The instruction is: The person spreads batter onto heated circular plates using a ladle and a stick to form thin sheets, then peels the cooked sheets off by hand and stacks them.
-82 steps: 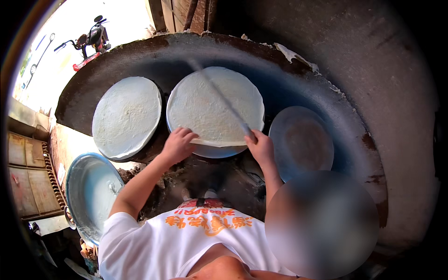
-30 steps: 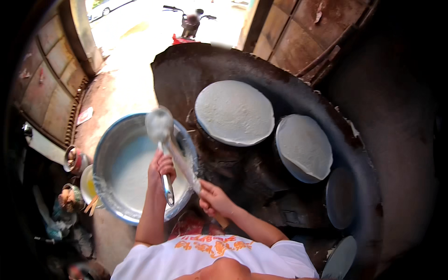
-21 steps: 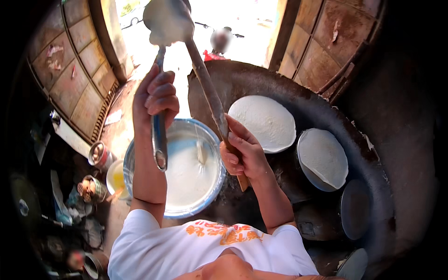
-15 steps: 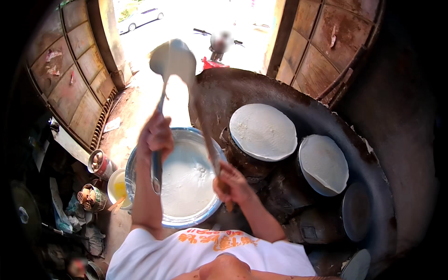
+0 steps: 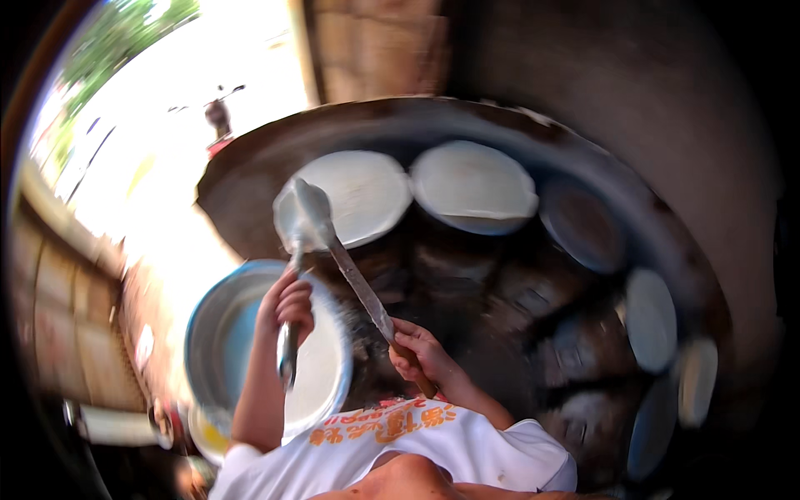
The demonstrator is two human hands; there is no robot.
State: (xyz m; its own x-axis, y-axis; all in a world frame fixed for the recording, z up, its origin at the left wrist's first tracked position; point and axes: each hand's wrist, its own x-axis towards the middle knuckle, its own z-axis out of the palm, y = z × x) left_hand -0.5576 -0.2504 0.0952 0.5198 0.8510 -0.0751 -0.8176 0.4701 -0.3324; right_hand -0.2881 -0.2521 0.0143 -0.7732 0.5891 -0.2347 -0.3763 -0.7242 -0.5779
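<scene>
Carrying batter: left hand (image 5: 285, 304) clenched round ladle (image 5: 298, 223), its bowl raised beyond the basin (image 5: 218, 304) over the griddle (image 5: 250, 179). Right hand (image 5: 419, 354) clamped on spatula (image 5: 360, 287). Next, probably: tipping steadily onto a bare griddle spot.

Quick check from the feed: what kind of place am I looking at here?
Probably an open-fronted street kitchen making thin flatbreads or crepes. A big round griddle holds several white rounds, a metal basin of pale batter sits beside it, and a sunlit street lies just beyond.
</scene>
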